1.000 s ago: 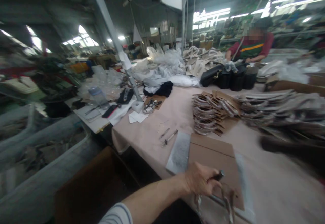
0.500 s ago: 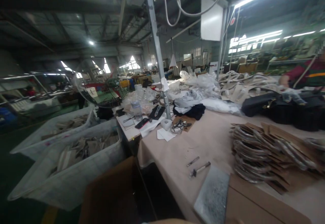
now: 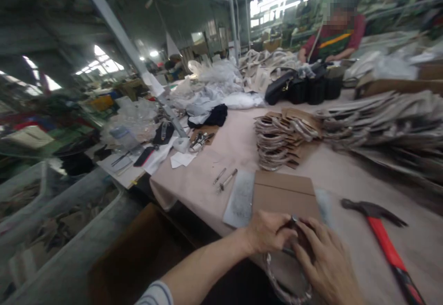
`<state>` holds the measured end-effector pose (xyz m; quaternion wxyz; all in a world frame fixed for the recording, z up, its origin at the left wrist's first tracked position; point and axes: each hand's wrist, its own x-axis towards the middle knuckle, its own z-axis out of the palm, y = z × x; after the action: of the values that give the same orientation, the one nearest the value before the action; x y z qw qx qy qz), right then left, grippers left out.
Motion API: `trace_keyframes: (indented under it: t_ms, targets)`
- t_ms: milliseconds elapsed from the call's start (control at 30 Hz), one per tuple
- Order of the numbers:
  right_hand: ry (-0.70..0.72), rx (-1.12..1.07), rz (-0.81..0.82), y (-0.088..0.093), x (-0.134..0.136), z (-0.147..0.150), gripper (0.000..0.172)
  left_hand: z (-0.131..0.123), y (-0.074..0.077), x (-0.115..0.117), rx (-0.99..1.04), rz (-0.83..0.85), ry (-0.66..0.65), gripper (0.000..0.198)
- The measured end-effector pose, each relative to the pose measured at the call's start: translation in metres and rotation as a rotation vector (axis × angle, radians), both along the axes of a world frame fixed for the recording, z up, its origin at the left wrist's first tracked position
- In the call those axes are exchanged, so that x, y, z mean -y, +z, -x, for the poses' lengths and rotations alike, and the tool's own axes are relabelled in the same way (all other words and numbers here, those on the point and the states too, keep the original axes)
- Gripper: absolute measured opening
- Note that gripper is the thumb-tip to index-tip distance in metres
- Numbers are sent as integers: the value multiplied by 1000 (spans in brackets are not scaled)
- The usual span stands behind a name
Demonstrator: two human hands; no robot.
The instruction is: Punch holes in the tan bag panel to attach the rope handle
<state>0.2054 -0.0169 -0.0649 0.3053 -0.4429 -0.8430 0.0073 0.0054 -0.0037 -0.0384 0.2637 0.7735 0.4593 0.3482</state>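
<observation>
Both of my hands are together at the table's near edge. My left hand (image 3: 272, 232) is closed, its thumb and fingers pinching at one end of a plastic-wrapped bag handle (image 3: 270, 272). Close against it, my right hand (image 3: 327, 256) has its fingers curled round the same work. The handle's loop hangs below them. A small shiny metal piece (image 3: 294, 218) shows between the fingertips; its exact kind is hidden. Just beyond lies a flat brown panel (image 3: 284, 192) over a grey slab (image 3: 238, 199); whether the handle is joined to the panel I cannot tell.
A claw hammer (image 3: 384, 240) with a red grip lies at right. Two metal punch-like rods (image 3: 226, 180) lie left of the slab. Behind are stacked wrapped handles (image 3: 273, 141), strap bundles (image 3: 391, 120) and black bags (image 3: 304, 86). A co-worker (image 3: 335, 37) is across the table.
The view has swung right and down. My hands with the bag handle have come into view, and so have the hammer and more of the co-worker.
</observation>
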Motion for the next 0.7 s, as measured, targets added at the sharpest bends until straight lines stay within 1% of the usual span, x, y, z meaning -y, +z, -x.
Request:
trace_keyframes:
  t_ms: [33, 67, 133, 167, 200, 233, 267, 367, 433, 467, 533, 600, 633, 700]
  targets:
    - [-7, 5, 14, 0, 2, 1, 36, 0, 0, -1, 112, 70, 44, 17]
    - [-11, 8, 27, 0, 3, 2, 37, 1, 0, -4, 256, 163, 116, 18]
    - [-17, 9, 58, 3, 2, 4, 38, 6, 1, -11, 600, 355, 309, 26]
    - [-20, 10, 75, 4, 2, 4, 38, 12, 2, -16, 751, 425, 398, 31]
    - [-23, 11, 90, 6, 2, 4, 38, 19, 4, -22, 859, 464, 469, 36]
    - [-25, 12, 102, 7, 3, 4, 38, 28, 6, -27, 912, 472, 518, 40]
    - [-26, 11, 110, 8, 3, 4, 38, 39, 9, -32, 915, 458, 554, 42]
    - [-27, 9, 117, 9, 5, 3, 38, 78, 19, -41, 780, 382, 644, 41]
    - [-26, 12, 109, 10, 6, 4, 39, 106, 25, -45, 642, 337, 721, 36]
    - [-25, 17, 104, 10, 6, 4, 39, 120, 27, -46, 523, 324, 772, 34]
    - [-23, 26, 101, 11, 6, 4, 39, 148, 29, -48, 220, 323, 870, 30]
    - [-20, 33, 106, 12, 5, 4, 39, 175, 29, -52, -49, 349, 933, 28]
    - [-18, 34, 103, 12, 5, 4, 39, 188, 29, -54, -140, 364, 954, 26]
    - [-12, 33, 84, 13, 4, 5, 39, 208, 28, -57, -249, 389, 985, 20]
